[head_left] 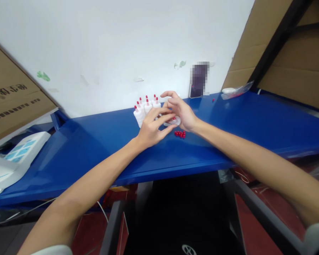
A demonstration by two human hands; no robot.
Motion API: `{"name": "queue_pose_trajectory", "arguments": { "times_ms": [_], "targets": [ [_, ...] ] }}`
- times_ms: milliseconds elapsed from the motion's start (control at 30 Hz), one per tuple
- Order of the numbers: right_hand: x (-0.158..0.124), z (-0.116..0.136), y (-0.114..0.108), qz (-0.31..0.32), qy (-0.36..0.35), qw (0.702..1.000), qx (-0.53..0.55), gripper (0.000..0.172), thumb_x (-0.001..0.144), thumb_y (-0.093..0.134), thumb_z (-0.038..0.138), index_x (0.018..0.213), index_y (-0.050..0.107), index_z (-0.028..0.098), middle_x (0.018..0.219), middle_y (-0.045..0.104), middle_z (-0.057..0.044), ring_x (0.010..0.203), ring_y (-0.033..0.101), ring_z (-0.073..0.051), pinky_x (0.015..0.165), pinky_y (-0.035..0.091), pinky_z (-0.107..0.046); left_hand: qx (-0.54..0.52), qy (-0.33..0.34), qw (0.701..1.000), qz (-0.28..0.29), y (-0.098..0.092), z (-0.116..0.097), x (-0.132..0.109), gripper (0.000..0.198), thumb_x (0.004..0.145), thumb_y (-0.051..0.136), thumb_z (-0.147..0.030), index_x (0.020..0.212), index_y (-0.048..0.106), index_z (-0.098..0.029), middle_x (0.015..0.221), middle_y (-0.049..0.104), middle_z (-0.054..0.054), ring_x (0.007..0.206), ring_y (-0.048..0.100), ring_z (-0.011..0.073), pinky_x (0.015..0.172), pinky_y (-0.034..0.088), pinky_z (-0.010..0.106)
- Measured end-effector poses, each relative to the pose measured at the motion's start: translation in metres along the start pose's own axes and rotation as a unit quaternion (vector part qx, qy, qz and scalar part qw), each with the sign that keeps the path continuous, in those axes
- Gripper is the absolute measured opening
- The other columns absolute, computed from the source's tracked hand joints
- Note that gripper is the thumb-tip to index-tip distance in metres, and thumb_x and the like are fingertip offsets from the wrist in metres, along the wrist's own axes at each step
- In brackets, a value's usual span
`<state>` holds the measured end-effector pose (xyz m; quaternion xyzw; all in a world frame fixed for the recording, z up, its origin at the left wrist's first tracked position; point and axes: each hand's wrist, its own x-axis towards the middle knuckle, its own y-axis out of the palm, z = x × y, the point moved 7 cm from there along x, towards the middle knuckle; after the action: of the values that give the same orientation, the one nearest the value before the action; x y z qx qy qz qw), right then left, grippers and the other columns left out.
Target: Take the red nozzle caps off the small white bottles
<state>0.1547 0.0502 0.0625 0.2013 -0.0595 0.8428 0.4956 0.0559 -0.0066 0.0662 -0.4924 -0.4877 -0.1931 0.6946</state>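
Between my hands, a small white squeeze bottle is tilted, with a bit of red at its top. My left hand pinches it from the left with thumb and fingertips. Right beside it, on the far side, my right hand has its fingers curved and apart, and its palm is close to the bottle. Whether that palm touches the bottle is hard to see. Several white bottles with red-tipped nozzles stand upright in a group behind my left hand, which partly hides them. Small red caps lie in a cluster in front of the hands.
The blue table runs along a white wall. A phone-like device, partly pixelated, leans on that wall. At the back right lie a clear plastic bag and one loose red cap. A white device sits at left, near a cardboard box.
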Motion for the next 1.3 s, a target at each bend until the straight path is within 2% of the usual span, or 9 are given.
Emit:
{"name": "queue_pose_trajectory", "arguments": {
  "times_ms": [267, 467, 633, 767, 900, 1033, 1200, 1300],
  "targets": [
    [0.001, -0.006, 0.001, -0.002, 0.017, 1.0, 0.024, 0.031, 0.085, 0.055, 0.049, 0.107, 0.046, 0.029, 0.07, 0.036, 0.005, 0.054, 0.034, -0.013, 0.051, 0.035, -0.027, -0.03, -0.022, 0.999, -0.012, 0.001, 0.002, 0.001, 0.017, 0.092, 0.073, -0.03, 0.105, 0.075, -0.019, 0.099, 0.077, 0.007, 0.092, 0.068, 0.0197, 0.085, 0.056, 0.038],
    [0.002, -0.008, 0.002, -0.003, 0.022, 1.0, 0.023, 0.03, 0.08, 0.056, 0.042, 0.106, 0.048, 0.027, 0.07, 0.041, 0.004, 0.06, 0.043, -0.015, 0.054, 0.038, -0.028, -0.089, -0.145, 0.985, -0.022, -0.003, 0.014, -0.001, 0.015, 0.085, 0.079, -0.027, 0.098, 0.077, -0.021, 0.092, 0.078, 0.004, 0.083, 0.067, 0.0176, 0.078, 0.056, 0.034],
    [0.002, -0.011, 0.004, 0.018, 0.019, 1.0, 0.018, 0.036, 0.073, 0.056, 0.03, 0.108, 0.047, 0.026, 0.069, 0.047, 0.004, 0.065, 0.051, -0.017, 0.055, 0.041, -0.028, -0.175, -0.253, 0.951, -0.039, 0.002, 0.031, -0.007, 0.013, 0.082, 0.08, -0.027, 0.092, 0.078, -0.019, 0.083, 0.076, 0.003, 0.07, 0.063, 0.0139, 0.069, 0.053, 0.03],
    [0.002, -0.014, 0.002, 0.032, 0.014, 0.999, 0.023, 0.047, 0.064, 0.057, 0.021, 0.111, 0.048, 0.025, 0.079, 0.056, 0.003, 0.067, 0.057, -0.016, 0.057, 0.046, -0.028, -0.277, -0.342, 0.895, -0.072, 0.005, 0.053, -0.013, 0.027, 0.079, 0.082, -0.038, 0.094, 0.076, -0.016, 0.083, 0.077, 0.005, 0.07, 0.07, 0.0156, 0.069, 0.057, 0.03],
    [0.002, -0.013, 0.0, 0.052, -0.002, 0.999, -0.015, 0.042, 0.072, 0.059, 0.02, 0.113, 0.052, 0.025, 0.09, 0.062, 0.001, 0.077, 0.065, -0.017, 0.064, 0.049, -0.03, -0.3, -0.405, 0.855, -0.123, -0.002, 0.073, -0.021, 0.037, 0.072, 0.087, -0.043, 0.093, 0.075, -0.015, 0.086, 0.078, 0.007, 0.076, 0.073, 0.0172, 0.069, 0.059, 0.029],
    [0.002, -0.006, -0.002, 0.045, -0.034, 0.994, -0.099, 0.024, 0.083, 0.066, 0.028, 0.103, 0.055, 0.023, 0.086, 0.063, 0.0, 0.069, 0.061, -0.013, 0.062, 0.047, -0.029, -0.324, -0.427, 0.836, -0.119, 0.003, 0.079, -0.028, 0.043, 0.069, 0.087, -0.048, 0.094, 0.073, -0.016, 0.081, 0.076, 0.005, 0.068, 0.07, 0.0145, 0.061, 0.057, 0.026],
    [-0.001, 0.01, -0.007, -0.009, -0.1, 0.98, -0.17, 0.018, 0.086, 0.07, 0.034, 0.093, 0.06, 0.021, 0.085, 0.059, 0.0, 0.063, 0.051, -0.011, 0.056, 0.041, -0.026, -0.321, -0.431, 0.834, -0.125, 0.005, 0.082, -0.032, 0.039, 0.078, 0.08, -0.048, 0.101, 0.07, -0.018, 0.089, 0.076, 0.006, 0.072, 0.07, 0.0131, 0.06, 0.055, 0.024],
    [-0.004, 0.014, -0.008, -0.024, -0.122, 0.97, -0.207, 0.014, 0.087, 0.07, 0.031, 0.092, 0.061, 0.022, 0.087, 0.059, 0.0, 0.062, 0.049, -0.01, 0.053, 0.038, -0.025, -0.34, -0.455, 0.81, -0.143, 0.003, 0.083, -0.033, 0.038, 0.075, 0.082, -0.042, 0.101, 0.07, -0.018, 0.093, 0.077, 0.006, 0.075, 0.07, 0.0133, 0.061, 0.054, 0.023]
  ]
}}
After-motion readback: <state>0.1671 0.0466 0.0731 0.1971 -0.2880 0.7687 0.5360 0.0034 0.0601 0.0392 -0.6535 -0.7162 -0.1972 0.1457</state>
